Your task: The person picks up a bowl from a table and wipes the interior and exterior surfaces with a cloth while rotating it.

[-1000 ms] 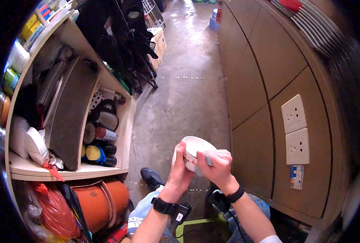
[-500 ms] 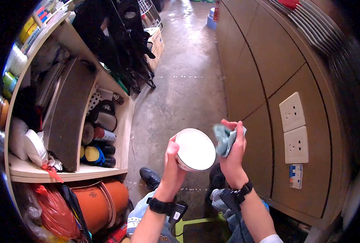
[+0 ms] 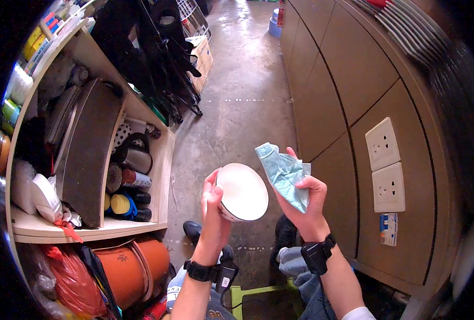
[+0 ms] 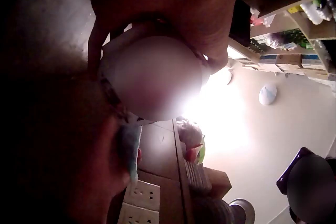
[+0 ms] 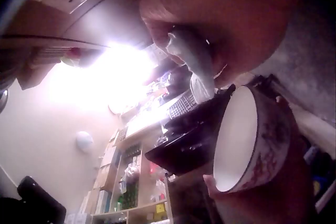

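While left hand grips white bowl by its side, thumb near rim, right hand holds crumpled pale-blue cloth under thumb, just beside bowl, not touching it. Bowl tilted, mouth toward head camera, held above grey floor; reddish pattern on outer wall. Wooden shelf unit at left; brown cabinet with white sockets at right.

The bowl is in the left fingers, above the floor; just right of it, the cloth is in the right fingers. Along the floor's left edge stands the shelf, along its right the cabinet with sockets; below the shelf, a bag is left of the drum.
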`<act>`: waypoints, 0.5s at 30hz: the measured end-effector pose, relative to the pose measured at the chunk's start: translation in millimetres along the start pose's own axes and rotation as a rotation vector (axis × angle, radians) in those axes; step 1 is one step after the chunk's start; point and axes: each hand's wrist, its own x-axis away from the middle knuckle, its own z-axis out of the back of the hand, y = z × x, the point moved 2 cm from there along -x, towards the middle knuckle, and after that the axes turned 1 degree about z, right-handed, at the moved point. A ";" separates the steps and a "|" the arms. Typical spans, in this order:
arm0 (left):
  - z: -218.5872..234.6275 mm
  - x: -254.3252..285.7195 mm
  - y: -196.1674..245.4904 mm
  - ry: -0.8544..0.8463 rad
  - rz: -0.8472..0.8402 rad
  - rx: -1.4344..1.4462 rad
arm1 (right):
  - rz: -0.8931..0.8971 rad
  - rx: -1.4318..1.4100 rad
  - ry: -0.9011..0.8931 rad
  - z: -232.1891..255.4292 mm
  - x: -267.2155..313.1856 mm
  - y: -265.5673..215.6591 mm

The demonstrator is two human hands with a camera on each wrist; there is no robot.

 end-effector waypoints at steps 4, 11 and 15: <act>1.8 0.4 2.0 0.029 -0.001 -0.011 | -0.028 0.175 0.030 -8.3 1.7 0.0; 4.3 -2.1 4.2 0.048 -0.172 -0.042 | -0.093 0.259 -0.016 -14.7 -4.5 8.1; -4.4 3.4 15.3 0.140 -0.356 -0.274 | -0.131 0.229 -0.022 -19.2 -2.8 15.0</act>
